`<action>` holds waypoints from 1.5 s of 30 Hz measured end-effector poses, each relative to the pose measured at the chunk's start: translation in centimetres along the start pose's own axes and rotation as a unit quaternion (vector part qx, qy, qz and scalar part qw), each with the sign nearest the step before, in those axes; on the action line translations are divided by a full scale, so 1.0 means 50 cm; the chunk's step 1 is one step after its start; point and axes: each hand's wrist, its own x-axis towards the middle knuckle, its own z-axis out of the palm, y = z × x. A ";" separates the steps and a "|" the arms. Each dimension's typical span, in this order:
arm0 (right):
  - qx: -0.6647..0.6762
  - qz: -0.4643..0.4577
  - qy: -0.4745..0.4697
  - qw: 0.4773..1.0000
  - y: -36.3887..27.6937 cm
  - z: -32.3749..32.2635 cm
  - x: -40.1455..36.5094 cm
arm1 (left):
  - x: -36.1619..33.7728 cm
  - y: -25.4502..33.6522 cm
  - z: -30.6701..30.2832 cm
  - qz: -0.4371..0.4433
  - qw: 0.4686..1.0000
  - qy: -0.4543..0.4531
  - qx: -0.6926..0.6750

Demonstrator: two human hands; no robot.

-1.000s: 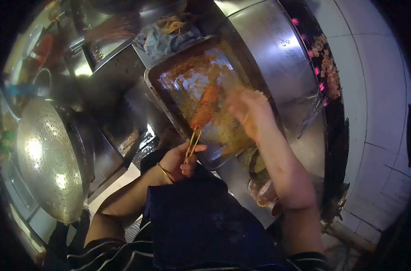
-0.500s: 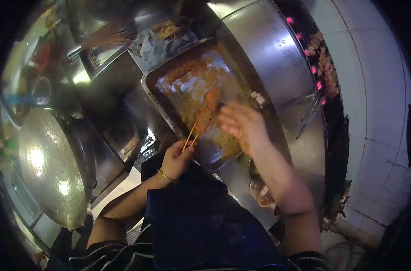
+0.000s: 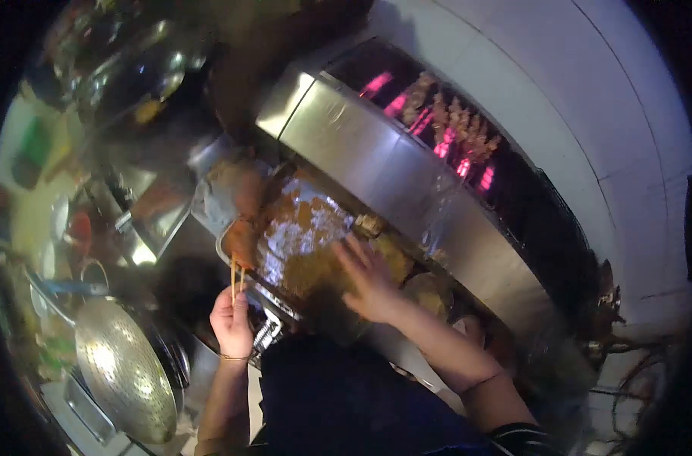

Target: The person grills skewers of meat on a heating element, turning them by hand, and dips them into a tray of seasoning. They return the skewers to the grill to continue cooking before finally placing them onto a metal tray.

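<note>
My left hand (image 3: 232, 323) is closed around the thin ends of two wooden skewers (image 3: 237, 280), held side by side and pointing away from me. Reddish-orange coated meat (image 3: 242, 243) sits on their far ends, above the left edge of a metal tray (image 3: 273, 298); its outline is blurred. Brown and yellow seasoning (image 3: 309, 275) coats much of the tray's bottom. Over the tray's right part, my right hand (image 3: 374, 287) is open, with fingers spread and nothing in it.
Behind a steel panel (image 3: 346, 133), a grill glows pink under several meat skewers (image 3: 467, 129). A large perforated strainer (image 3: 125, 372) is at lower left. A greyish cloth (image 3: 218, 196) lies by the tray's far left corner. White tiles (image 3: 543, 83) cover the right side.
The view has turned, bringing more of the grill into sight. My left hand has carried the skewers from over the tray's middle to its left edge. My right hand remains open over the tray.
</note>
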 end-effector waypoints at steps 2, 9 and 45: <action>-0.032 -0.025 0.028 0.999 -0.009 0.005 -0.025 | 0.058 0.066 0.034 -0.086 0.993 -0.029 -0.071; 0.135 0.020 -0.018 0.990 0.039 -0.018 -0.110 | 0.302 0.278 0.319 -0.123 0.938 -0.248 -0.209; 0.459 0.225 0.104 0.853 0.150 0.032 -0.326 | 0.263 0.221 0.508 -0.076 0.941 -0.311 -0.108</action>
